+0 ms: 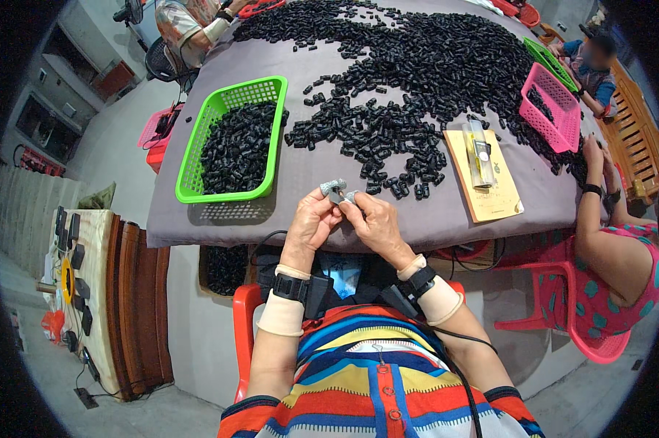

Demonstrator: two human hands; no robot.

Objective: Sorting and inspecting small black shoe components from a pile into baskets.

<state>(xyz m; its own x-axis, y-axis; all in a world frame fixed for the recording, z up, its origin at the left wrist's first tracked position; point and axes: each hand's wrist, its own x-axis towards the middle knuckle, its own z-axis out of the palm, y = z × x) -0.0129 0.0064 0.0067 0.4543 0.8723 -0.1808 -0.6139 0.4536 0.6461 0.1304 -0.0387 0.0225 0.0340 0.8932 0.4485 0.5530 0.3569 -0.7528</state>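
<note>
At the near edge of the grey-draped surface (417, 219), left hand (311, 223) and right hand (377, 223) pinch one small black part (336, 196) between taped fingertips, seemingly mid-fitting; next, a careful press, then the green basket (198, 146).

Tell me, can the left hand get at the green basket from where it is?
Probably yes: the green basket sits just ahead-left of the left hand, with bare cloth between. That hand is pinching a small black piece, though.
</note>
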